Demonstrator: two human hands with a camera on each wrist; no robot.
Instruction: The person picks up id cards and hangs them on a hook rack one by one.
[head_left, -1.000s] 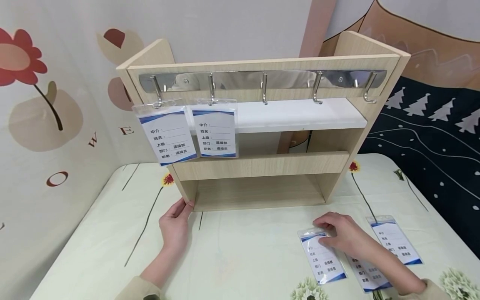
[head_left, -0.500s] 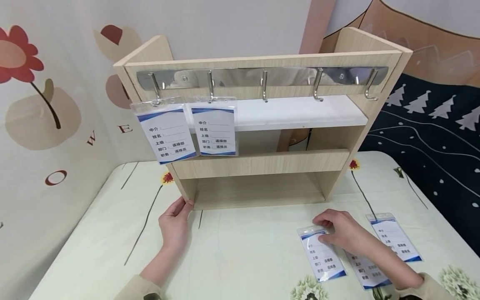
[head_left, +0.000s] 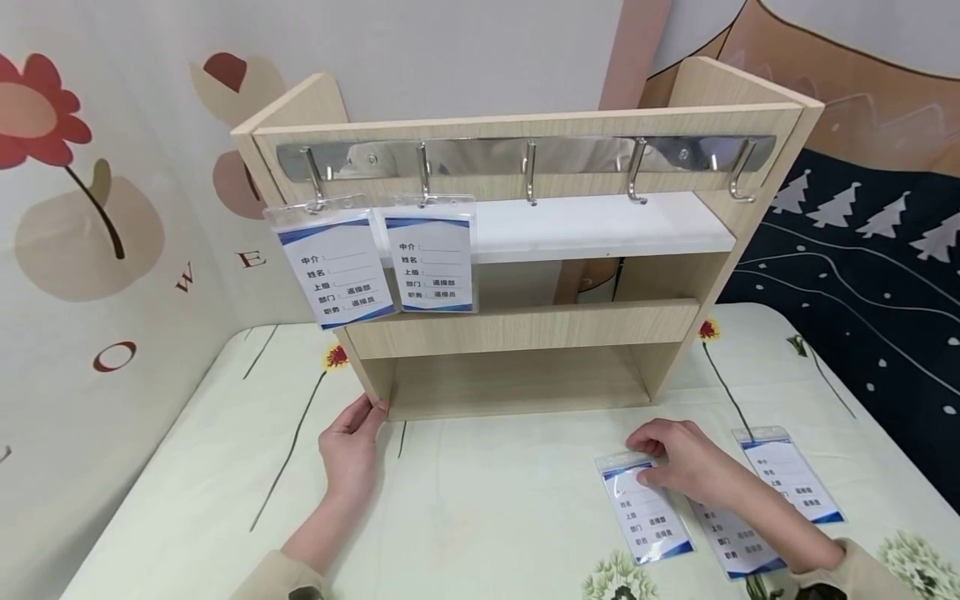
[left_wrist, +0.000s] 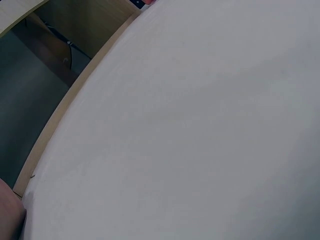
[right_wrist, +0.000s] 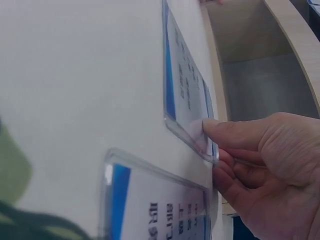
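Note:
My left hand (head_left: 352,446) pinches the lower left corner of a pale wooden shelf (head_left: 525,329), thumb at the front of its side panel. Only a bit of that hand (left_wrist: 9,215) shows in the left wrist view. At right on the bed-like surface, my right hand (head_left: 686,462) pinches the upper right edge of a clear-sleeved ID badge (head_left: 647,517). In the right wrist view the thumb (right_wrist: 235,132) presses on the badge's face and the other fingers curl beneath its edge. A second badge (head_left: 735,542) lies partly under the right forearm, and a third badge (head_left: 795,479) lies farther right.
Along the shelf's top front runs a metal strip with several hooks (head_left: 529,179). One badge (head_left: 337,271) hangs tilted from the leftmost hook, and another badge (head_left: 430,262) hangs straight from the second. Flower-patterned cloth (head_left: 487,500) covers the surface; printed curtains (head_left: 862,250) stand behind.
The head view shifts slightly. Both hands keep their places, the left at the shelf corner and the right on the badge.

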